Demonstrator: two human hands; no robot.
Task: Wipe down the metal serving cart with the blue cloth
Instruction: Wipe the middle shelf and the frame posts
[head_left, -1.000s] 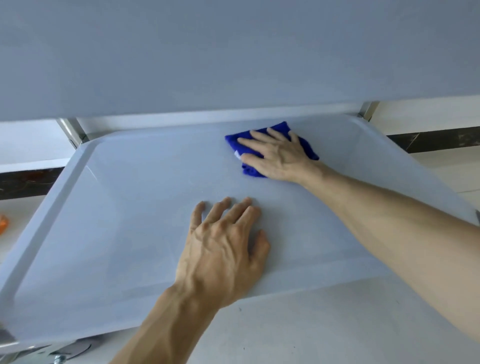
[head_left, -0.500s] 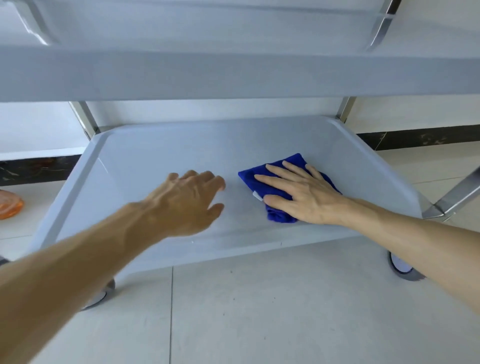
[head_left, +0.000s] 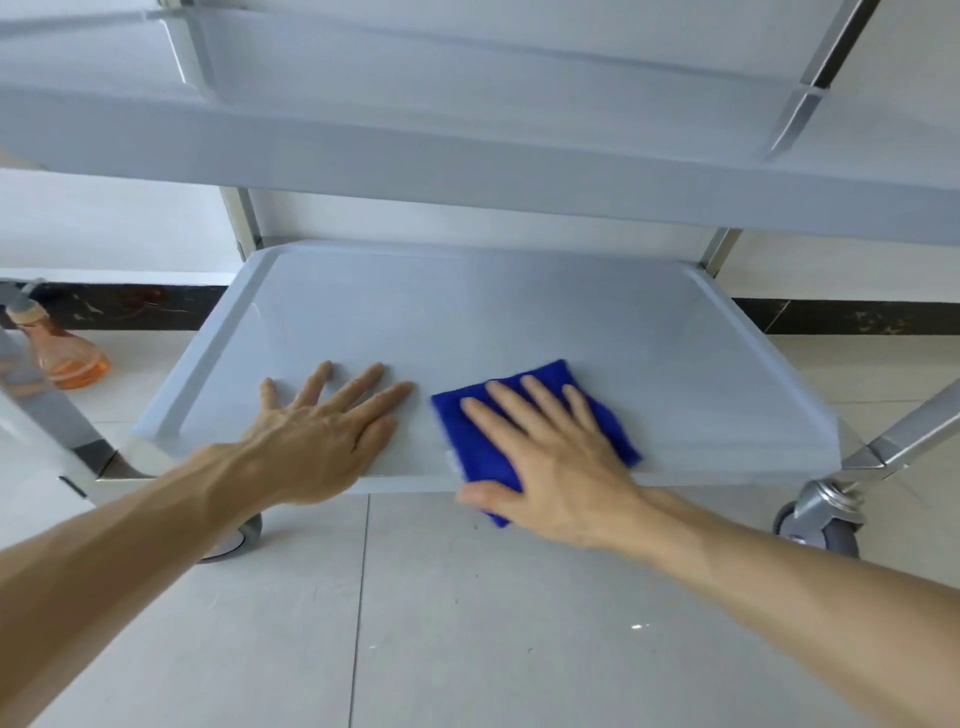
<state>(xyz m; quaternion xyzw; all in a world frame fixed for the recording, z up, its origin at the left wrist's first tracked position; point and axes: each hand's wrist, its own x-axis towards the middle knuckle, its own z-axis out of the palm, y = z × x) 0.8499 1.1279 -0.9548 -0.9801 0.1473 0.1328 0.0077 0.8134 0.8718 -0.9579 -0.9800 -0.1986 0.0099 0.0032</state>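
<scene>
Head view of the metal serving cart's lower shelf (head_left: 519, 322), a shallow tray with a raised rim, seen beneath an upper shelf (head_left: 467, 171). The blue cloth (head_left: 524, 421), folded to a rough rectangle, lies at the shelf's near edge, toward 5 o'clock of the shelf's centre; its long axis runs from about 11 o'clock to 5 o'clock, and its near corner overhangs the front rim. The right hand (head_left: 556, 462) lies flat on the cloth, fingers straight and slightly spread, pointing toward 11 o'clock, thumb at the overhanging corner. The left hand (head_left: 322, 436) rests palm-down on the bare shelf just beside the cloth, at its 9 o'clock side, fingers extended and fanned toward 1 o'clock, holding nothing. Two castor wheels show: one at the right (head_left: 821, 525), one partly hidden behind the left forearm (head_left: 239, 540). An orange spray bottle (head_left: 62, 353) stands on the tiled floor (head_left: 467, 623) at 9 o'clock, well apart from the cart.
</scene>
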